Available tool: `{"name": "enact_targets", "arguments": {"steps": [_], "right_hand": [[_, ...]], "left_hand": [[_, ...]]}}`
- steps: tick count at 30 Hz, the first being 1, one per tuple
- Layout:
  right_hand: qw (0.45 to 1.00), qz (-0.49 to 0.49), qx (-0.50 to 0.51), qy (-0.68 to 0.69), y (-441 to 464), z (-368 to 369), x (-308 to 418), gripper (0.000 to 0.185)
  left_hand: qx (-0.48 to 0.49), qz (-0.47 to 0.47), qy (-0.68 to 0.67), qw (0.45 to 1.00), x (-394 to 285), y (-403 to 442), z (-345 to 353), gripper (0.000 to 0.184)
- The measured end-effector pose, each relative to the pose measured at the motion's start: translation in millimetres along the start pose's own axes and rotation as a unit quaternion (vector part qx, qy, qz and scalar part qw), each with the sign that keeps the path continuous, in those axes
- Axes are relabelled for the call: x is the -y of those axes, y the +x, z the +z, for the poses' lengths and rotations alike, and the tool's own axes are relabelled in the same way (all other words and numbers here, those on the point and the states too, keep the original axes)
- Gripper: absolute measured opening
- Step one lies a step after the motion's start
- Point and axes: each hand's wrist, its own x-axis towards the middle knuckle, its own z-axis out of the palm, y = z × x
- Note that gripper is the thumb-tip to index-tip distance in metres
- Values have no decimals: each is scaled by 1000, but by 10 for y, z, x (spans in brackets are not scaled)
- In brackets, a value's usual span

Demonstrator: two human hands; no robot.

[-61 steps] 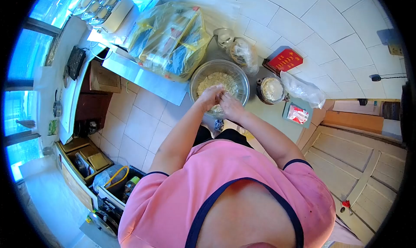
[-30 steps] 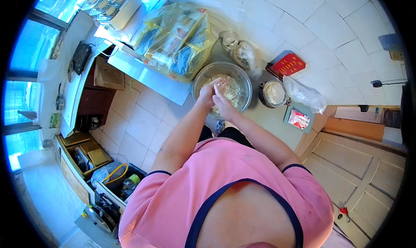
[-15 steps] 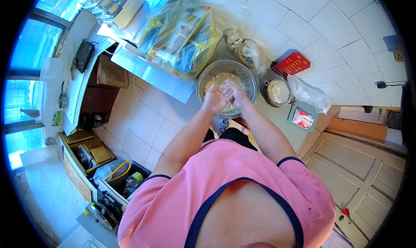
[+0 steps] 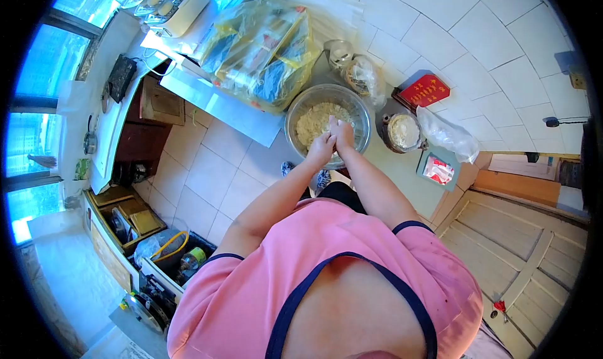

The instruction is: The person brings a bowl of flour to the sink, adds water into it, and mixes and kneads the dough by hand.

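A clear round bowl (image 4: 293, 128) stands on the counter, with a pale crumbly flour mixture (image 4: 312, 122) inside. Over the near part of it, my left hand (image 4: 321, 148) and my right hand (image 4: 342, 135) meet. The fingers of both are curled together, my left fingertips close against my right hand. What lies between the fingers, if anything, is too small to make out. Right of the bowl sits a round container (image 4: 402, 132) with white flour in it.
A yellow plastic bag (image 4: 257, 54) of packages lies left of the bowl. Behind it are a glass jar (image 4: 340, 54) and a clear bag (image 4: 370, 80). To the right are a red sign (image 4: 425, 91), a crumpled plastic bag (image 4: 447, 136) and a tray with a red-white packet (image 4: 438, 171).
My hands were held open with spread fingers half a second ago; now they are closed together. Before that, they were pressed against each other over the bowl.
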Motion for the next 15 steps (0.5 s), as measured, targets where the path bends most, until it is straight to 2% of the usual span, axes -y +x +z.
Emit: {"name": "enact_targets", "arguments": {"steps": [1, 3, 4, 5, 6, 7, 8, 10, 11, 12, 13, 14, 15], "right_hand": [[1000, 1, 1, -1, 31, -2, -75, 31], [992, -15, 113, 52, 89, -70, -137, 25], [992, -15, 115, 51, 40, -66, -111, 25], [909, 112, 135, 377, -15, -56, -77, 24], [708, 224, 138, 655, -52, -82, 10, 24], [674, 235, 186, 676, -93, -121, 87, 36], [675, 233, 187, 674, -183, -143, 159, 36], [574, 223, 219, 757, -454, -170, 271, 33], [583, 192, 208, 762, -439, -90, 223, 45], [585, 189, 209, 760, -472, -149, 270, 45], [718, 99, 208, 657, -555, -242, 339, 50], [824, 6, 200, 531, -605, -299, 387, 55], [824, 6, 198, 531, -566, -285, 336, 55]], "left_hand": [[1, -1, -1, 1000, -155, -99, -74, 50], [12, -75, 175, 982, -451, -241, -184, 47], [12, -76, 174, 982, -386, -206, -170, 47], [-46, -66, -20, 997, -301, -134, -131, 44], [-103, -51, -212, 971, -272, -69, -123, 41], [-62, -114, -354, 926, -381, -44, -150, 32], [-63, -112, -356, 926, -486, -20, -134, 32], [-73, -94, -566, 816, -680, -34, -55, 27], [-50, -119, -572, 810, -530, 99, -105, 23], [-48, -116, -574, 809, -553, 140, -102, 23], [-55, -137, -576, 804, -558, 155, -85, 24], [-63, -157, -577, 799, -555, 161, -74, 26], [-62, -157, -575, 800, -568, 162, -52, 26]]}}
